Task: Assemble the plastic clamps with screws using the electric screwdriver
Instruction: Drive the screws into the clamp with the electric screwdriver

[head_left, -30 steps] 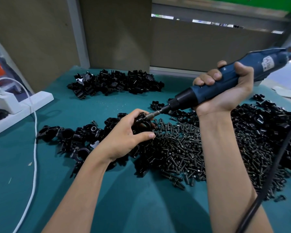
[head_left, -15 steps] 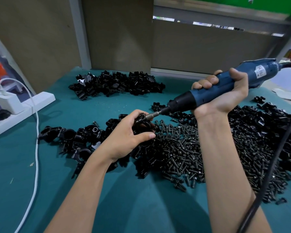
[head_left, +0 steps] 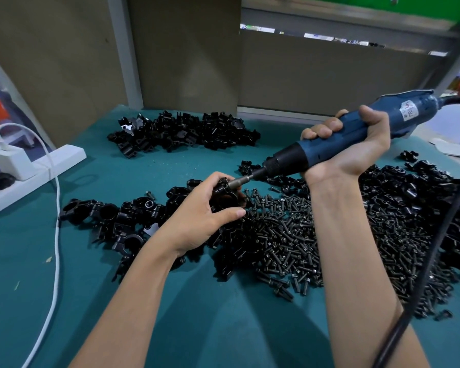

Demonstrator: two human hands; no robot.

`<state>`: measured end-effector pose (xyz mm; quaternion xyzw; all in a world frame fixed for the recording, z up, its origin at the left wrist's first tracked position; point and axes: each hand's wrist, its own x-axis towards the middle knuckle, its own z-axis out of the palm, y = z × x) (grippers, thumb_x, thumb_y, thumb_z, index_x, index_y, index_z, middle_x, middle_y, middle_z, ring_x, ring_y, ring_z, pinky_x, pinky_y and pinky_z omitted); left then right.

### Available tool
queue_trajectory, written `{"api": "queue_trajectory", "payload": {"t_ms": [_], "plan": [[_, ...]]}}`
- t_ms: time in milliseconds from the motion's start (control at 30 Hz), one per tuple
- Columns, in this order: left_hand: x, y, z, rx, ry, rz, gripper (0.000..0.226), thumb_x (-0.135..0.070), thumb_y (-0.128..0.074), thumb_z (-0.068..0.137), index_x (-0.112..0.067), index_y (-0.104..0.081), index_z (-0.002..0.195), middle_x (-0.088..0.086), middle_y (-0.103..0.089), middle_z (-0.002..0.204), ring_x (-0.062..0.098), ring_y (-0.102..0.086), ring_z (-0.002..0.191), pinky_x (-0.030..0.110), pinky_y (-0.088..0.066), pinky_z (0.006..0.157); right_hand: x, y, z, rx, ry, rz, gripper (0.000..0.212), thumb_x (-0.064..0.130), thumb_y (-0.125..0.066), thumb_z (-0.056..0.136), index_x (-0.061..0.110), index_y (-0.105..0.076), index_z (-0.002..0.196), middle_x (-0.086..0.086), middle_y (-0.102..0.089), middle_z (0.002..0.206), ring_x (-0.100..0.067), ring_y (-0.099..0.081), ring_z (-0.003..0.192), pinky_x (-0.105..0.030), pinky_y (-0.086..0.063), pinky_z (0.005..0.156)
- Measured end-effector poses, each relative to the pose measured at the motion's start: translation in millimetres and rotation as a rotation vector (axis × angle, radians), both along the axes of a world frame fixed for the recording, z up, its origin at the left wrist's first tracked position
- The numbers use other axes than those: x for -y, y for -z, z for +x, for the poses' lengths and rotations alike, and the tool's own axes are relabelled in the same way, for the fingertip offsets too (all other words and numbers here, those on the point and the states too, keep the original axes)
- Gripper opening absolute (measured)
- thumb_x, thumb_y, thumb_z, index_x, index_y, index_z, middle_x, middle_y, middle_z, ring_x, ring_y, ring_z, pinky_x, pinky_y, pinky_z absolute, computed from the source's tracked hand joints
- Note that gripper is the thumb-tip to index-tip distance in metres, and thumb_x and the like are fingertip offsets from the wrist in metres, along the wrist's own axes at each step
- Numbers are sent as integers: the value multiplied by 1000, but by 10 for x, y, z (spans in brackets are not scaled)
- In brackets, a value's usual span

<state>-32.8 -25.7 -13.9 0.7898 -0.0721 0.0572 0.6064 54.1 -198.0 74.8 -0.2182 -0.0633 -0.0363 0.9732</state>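
Bit [head_left: 239, 180] meets screw head at the centre of the teal cloth-covered surface [head_left: 170, 328]! The left hand [head_left: 199, 219] curls its fingers and thumb round a black plastic ring-shaped clamp [head_left: 225, 200], holding it just above the heap of loose black screws [head_left: 284, 235], probably so the screw's end faces the tool squarely. The right hand [head_left: 356, 150] wraps fully round the blue electric screwdriver [head_left: 287, 158], slanting it down and left so its steel bit lines up with the screw. Spare clamp parts [head_left: 409, 197] lie right, a dark clamp pile [head_left: 112, 216] left, apparently finished, all within easy reach.

Against half a second earlier, very little differs: same grip, same contact, so I judge the driving continues. Against a second earlier, the screwdriver's rear sits lower and nearer centre, and its black cable [head_left: 420, 274] exit now shows.
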Motion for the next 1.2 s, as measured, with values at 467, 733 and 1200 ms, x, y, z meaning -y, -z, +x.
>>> {"api": "queue_trajectory", "payload": {"t_ms": [467,733,1200], "plan": [[14,17,18,0,24,9,25,-14,-73,88,-25,-58,104,-11,-66,86,0,-62,76,14,-50,71,2,-18,-25,27,6,-28,16,28,-56,63,14,-48,66,4,-44,51,-13,-39,40,-21,-35,46],[1,10,9,-15,13,21,26,-19,-75,86,-29,-59,104,2,-68,102,18,-66,96,42,-52,95,-13,-20,-38,36,12,-38,16,28,-56,64,13,-49,67,3,-44,51,-13,-39,40,-21,-36,46],[10,-17,-22,-28,71,-199,45,-25,-77,70,-13,-61,110,4,-69,102,32,-67,107,43,-52,100,-19,-88,-169,188,-13,-62,20,30,-52,70,12,-54,78,3,-45,52,-13,-40,42,-22,-37,47]]}}
